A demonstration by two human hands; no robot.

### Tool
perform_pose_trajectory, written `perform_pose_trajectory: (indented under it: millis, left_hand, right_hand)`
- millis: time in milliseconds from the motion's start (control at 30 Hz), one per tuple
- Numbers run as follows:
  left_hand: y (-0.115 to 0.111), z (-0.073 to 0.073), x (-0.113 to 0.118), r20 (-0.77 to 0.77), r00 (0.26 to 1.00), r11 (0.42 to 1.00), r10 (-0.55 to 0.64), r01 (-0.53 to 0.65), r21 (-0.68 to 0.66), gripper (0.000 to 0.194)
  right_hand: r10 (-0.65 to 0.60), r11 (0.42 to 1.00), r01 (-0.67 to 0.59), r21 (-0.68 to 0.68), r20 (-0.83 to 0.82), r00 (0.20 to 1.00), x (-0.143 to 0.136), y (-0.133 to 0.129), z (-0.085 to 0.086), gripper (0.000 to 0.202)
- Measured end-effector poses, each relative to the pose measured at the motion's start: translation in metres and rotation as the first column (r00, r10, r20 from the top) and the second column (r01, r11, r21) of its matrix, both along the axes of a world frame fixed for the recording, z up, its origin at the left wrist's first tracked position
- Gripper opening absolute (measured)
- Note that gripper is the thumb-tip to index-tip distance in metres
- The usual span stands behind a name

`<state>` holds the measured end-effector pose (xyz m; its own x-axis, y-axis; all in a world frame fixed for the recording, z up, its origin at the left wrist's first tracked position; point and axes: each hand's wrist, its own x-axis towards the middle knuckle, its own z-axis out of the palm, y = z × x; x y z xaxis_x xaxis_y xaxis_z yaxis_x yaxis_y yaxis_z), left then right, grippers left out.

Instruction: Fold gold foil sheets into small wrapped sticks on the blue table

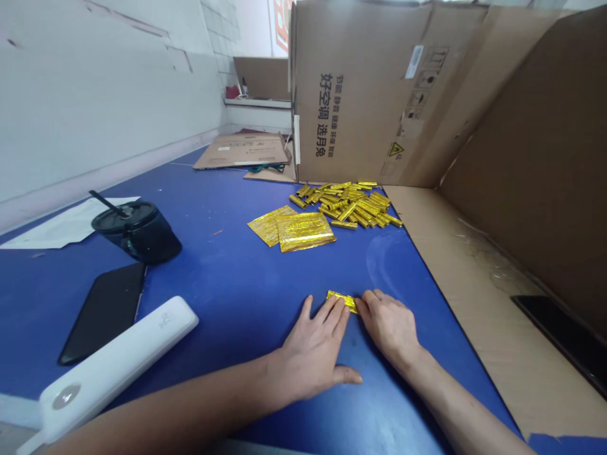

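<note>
A small folded strip of gold foil lies on the blue table between my hands. My left hand is spread flat, its fingertips pressing on the strip's left part and its thumb stretched out to the right. At the strip's right end, my right hand has its fingers curled together in a pinch on the foil. Beyond them lie two flat gold sheets, one partly over the other. Behind and to the right of these is a heap of several narrow gold foil pieces.
On the left of the blue table are a dark mug with a stick, a black phone and a long white device. Large cardboard boxes stand behind and to the right. Flat cardboard lies at the back.
</note>
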<state>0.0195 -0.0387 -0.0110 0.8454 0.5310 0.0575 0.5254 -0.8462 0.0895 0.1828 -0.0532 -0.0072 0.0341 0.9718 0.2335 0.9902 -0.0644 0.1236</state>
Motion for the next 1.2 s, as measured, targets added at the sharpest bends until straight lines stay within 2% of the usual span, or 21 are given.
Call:
perform_pose_trajectory:
  millis: [200,433,500,567,667,733,833,967,1033,1100,1200]
  left_hand:
    - [0.005,0.001,0.0,-0.005,1.0,0.999,-0.001,0.001,-0.033,0.089]
    - [0.007,0.001,0.002,0.05,0.999,0.999,0.008,-0.01,0.038,0.083]
    - [0.012,0.006,0.005,0.079,0.997,0.999,0.015,-0.018,0.048,0.074]
    - [0.02,0.014,0.009,0.102,0.994,0.998,0.039,-0.043,0.039,0.053]
    - [0.037,0.022,0.015,0.118,0.986,0.993,0.119,-0.118,-0.015,0.027]
    - [0.048,0.024,0.018,0.141,0.976,0.985,0.168,-0.16,-0.069,0.023]
    - [0.057,0.022,0.019,0.188,0.967,0.978,0.17,-0.143,-0.149,0.022]
    - [0.058,0.018,0.016,0.297,0.934,0.929,0.199,-0.084,-0.36,0.015]
    - [0.057,0.018,0.015,0.308,0.928,0.908,0.21,-0.068,-0.413,0.014]
    - [0.056,0.018,0.013,0.322,0.92,0.887,0.223,-0.054,-0.46,0.016]
    - [0.055,0.018,0.013,0.352,0.904,0.868,0.241,-0.039,-0.495,0.016]
  right_hand:
    - [-0.001,1.0,0.001,0.004,0.004,1.0,0.0,-0.001,-0.001,0.02]
    - [0.016,1.0,-0.016,0.015,0.014,1.0,0.0,-0.001,-0.001,0.02]
    - [0.025,0.999,-0.025,0.021,0.016,1.0,0.0,-0.001,-0.001,0.02]
    - [0.035,0.999,-0.036,0.028,0.016,0.999,0.0,-0.002,-0.001,0.02]
    - [0.048,0.997,-0.048,0.052,0.011,0.999,0.001,-0.003,-0.001,0.019]
    - [0.057,0.995,-0.057,0.079,0.002,0.998,0.002,-0.004,-0.003,0.02]
    - [0.08,0.988,-0.076,0.132,-0.021,0.997,0.004,-0.006,-0.005,0.024]
    - [0.118,0.972,-0.102,0.211,-0.064,0.991,0.008,-0.007,-0.008,0.034]
    - [0.15,0.963,-0.127,0.237,-0.081,0.985,0.009,-0.007,-0.009,0.037]
    - [0.207,0.953,-0.165,0.256,-0.147,0.967,0.011,-0.007,-0.008,0.037]
    - [0.284,0.942,-0.186,0.278,-0.371,0.884,0.012,-0.009,-0.007,0.027]
